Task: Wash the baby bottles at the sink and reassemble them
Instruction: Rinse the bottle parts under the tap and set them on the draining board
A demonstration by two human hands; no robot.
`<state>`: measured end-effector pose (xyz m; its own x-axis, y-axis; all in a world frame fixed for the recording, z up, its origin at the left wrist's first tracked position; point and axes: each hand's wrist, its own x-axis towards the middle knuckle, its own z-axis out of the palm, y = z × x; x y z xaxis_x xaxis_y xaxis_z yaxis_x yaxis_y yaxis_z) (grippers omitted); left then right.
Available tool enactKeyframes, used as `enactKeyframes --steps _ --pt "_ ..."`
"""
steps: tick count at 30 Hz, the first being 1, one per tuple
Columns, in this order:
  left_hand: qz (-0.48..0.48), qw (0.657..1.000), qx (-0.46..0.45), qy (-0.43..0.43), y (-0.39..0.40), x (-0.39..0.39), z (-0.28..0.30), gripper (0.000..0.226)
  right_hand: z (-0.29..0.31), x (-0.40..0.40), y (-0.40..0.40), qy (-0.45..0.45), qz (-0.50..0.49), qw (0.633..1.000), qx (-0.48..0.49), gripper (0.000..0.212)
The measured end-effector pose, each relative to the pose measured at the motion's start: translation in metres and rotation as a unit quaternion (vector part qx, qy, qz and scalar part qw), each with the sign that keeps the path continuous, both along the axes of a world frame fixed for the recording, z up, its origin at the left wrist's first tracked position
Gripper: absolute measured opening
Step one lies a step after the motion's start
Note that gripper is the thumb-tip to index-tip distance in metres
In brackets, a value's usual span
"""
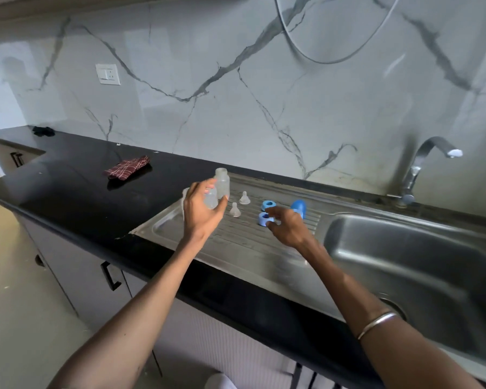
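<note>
- Gripping a clear bottle (211, 198) in the left hand (201, 211), fingers wrapped round its body, lifted just above the far left part of the draining board (236, 245); probably held up to take its fittings.
- Standing right behind it, a second clear bottle (222, 182), upright and open-mouthed near the board's back edge; whether the left fingertips touch it cannot be told.
- Reaching with the right hand (288, 228) to the nearer blue ring (264, 219), fingertips closing on its rim, seemingly pinching it up; a full grasp cannot be confirmed.
- Lying just beyond, a second blue ring (269, 204), flat on the ridges, with a blue cap (298, 206) beside it toward the basin.
- Sitting between bottles and rings, two clear teats (239, 204), tips up, apart from each other, likely laid out to drain and stay in reach.
- Spread in a row across the board's far half, all parts separate, so reassembly looks barely begun.
- Flanking the board on the right, the sink basin (404, 265) with no water seen running from the tap (429, 164).
- Resting well away on the black counter (68, 192), toward its back edge, a folded red checked cloth (128, 167).
</note>
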<state>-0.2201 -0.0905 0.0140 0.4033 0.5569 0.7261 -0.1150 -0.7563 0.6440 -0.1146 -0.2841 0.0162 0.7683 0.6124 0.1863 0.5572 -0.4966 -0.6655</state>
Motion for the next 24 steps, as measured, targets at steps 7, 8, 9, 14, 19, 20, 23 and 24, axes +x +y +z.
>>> enactKeyframes --steps 7,8,9,14,19,20,23,24 --pt "-0.16 0.984 0.051 0.059 -0.103 0.049 -0.007 0.022 0.009 0.02 -0.081 -0.016 -0.054 0.998 0.009 0.037" --pt "-0.183 0.979 0.054 0.069 -0.12 0.058 -0.009 0.021 0.009 0.024 -0.095 -0.012 -0.062 0.998 0.006 0.036" --pt "-0.205 0.974 0.057 0.075 -0.136 0.065 -0.012 0.021 0.007 0.028 -0.108 -0.009 -0.07 0.998 0.001 0.036" --pt "-0.321 0.937 0.069 0.122 -0.216 0.105 -0.021 0.025 -0.007 0.054 -0.188 -0.006 -0.127 0.991 -0.05 0.037" --pt "-0.354 0.916 0.073 0.175 -0.264 0.146 -0.031 0.019 -0.02 0.081 -0.244 -0.01 -0.149 0.984 -0.097 0.037" --pt "-0.359 0.911 0.073 0.188 -0.272 0.156 -0.036 0.017 -0.023 0.088 -0.251 -0.01 -0.145 0.983 -0.112 0.035" --pt "-0.392 0.883 0.07 0.249 -0.288 0.177 -0.046 0.016 -0.035 0.101 -0.262 0.014 -0.105 0.977 -0.185 0.028" --pt "-0.397 0.873 0.083 0.272 -0.291 0.183 -0.048 0.018 -0.039 0.103 -0.264 0.024 -0.092 0.975 -0.203 0.025"
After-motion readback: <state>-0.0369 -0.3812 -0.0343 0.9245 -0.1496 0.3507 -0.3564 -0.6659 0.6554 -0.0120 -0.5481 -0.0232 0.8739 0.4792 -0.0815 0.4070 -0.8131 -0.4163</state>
